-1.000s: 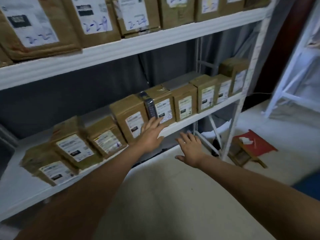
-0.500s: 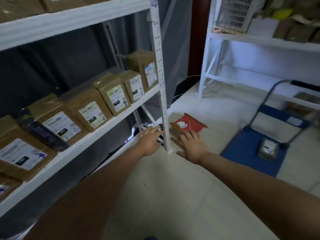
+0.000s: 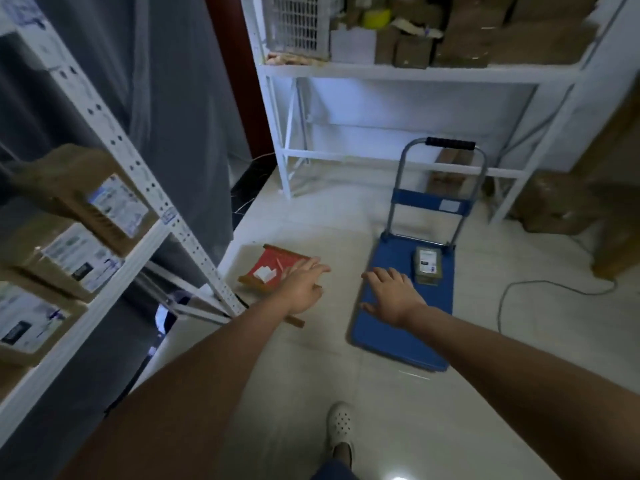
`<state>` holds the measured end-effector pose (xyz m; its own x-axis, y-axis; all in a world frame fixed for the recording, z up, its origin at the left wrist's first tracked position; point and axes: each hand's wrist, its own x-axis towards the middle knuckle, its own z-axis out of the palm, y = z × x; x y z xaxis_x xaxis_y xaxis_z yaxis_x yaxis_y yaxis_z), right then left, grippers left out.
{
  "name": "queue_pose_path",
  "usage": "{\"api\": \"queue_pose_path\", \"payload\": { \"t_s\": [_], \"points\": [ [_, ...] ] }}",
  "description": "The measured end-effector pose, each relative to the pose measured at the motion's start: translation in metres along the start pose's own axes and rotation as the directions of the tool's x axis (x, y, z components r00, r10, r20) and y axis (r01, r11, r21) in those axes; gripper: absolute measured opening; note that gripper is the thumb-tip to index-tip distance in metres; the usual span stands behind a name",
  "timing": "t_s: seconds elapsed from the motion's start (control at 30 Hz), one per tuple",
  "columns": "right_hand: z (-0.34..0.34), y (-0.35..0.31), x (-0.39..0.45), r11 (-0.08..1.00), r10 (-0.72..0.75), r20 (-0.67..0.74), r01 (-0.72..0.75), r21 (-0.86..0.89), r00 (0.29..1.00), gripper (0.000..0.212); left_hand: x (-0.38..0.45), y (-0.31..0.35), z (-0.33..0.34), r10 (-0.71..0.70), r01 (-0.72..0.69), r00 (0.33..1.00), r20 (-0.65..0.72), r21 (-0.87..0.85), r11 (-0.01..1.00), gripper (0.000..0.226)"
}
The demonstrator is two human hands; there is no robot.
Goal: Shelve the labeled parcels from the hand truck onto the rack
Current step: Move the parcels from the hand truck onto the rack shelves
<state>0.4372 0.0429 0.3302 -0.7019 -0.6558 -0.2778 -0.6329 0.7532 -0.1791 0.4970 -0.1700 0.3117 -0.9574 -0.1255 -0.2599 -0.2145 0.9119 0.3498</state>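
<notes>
While both hands (image 3: 304, 287) (image 3: 394, 296) hover spread, parcel (image 3: 428, 265) lies lengthwise along hand truck (image 3: 398, 336).

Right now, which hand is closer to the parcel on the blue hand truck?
Right. The right hand hangs open just left of the parcel, over the hand truck deck. The left hand is farther left, open over the red stool.

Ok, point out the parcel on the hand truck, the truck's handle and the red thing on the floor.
Parcel (image 3: 428, 264), head view, its labeled top.
Handle (image 3: 450, 144), head view, black grip.
Red thing (image 3: 273, 268), head view, red face.
</notes>
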Motion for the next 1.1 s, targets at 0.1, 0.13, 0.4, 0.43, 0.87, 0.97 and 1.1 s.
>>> {"api": "queue_pose_path", "payload": {
  "t_s": [0.1,0.13,0.4,0.43,0.87,0.97,1.1],
  "points": [
    [-0.016,0.032,0.026,0.996,0.084,0.013,-0.085,0.035,0.996,0.067,0.054,0.014,-0.011,0.053,-0.052,0.998,0.036,-0.024,0.998,0.054],
    [-0.021,0.043,0.036,0.993,0.108,0.012,-0.108,0.045,0.994,0.068,0.072,0.018,-0.014,0.069,-0.067,0.996,0.052,-0.027,0.997,0.055],
    [-0.045,0.118,0.096,0.949,0.286,0.018,-0.286,0.133,0.958,0.069,0.197,0.048,-0.039,0.188,-0.194,0.969,0.161,0.025,0.981,0.053],
    [-0.045,0.128,0.1,0.943,0.3,0.024,-0.3,0.141,0.954,0.07,0.208,0.053,-0.04,0.195,-0.203,0.964,0.179,0.024,0.979,0.053],
    [-0.061,0.291,0.149,0.952,0.275,0.129,-0.288,0.101,0.953,0.062,0.326,0.152,-0.013,0.173,-0.169,0.944,0.281,-0.039,0.985,0.043],
    [-0.071,0.341,0.158,0.96,0.244,0.151,-0.261,0.105,0.958,0.066,0.352,0.19,-0.002,0.136,-0.125,0.944,0.302,-0.053,0.991,0.044],
    [-0.08,0.401,0.17,0.968,0.206,0.197,-0.229,0.103,0.958,0.063,0.384,0.238,0.014,0.098,-0.071,0.94,0.327,-0.093,0.993,0.046]
  ]
}}
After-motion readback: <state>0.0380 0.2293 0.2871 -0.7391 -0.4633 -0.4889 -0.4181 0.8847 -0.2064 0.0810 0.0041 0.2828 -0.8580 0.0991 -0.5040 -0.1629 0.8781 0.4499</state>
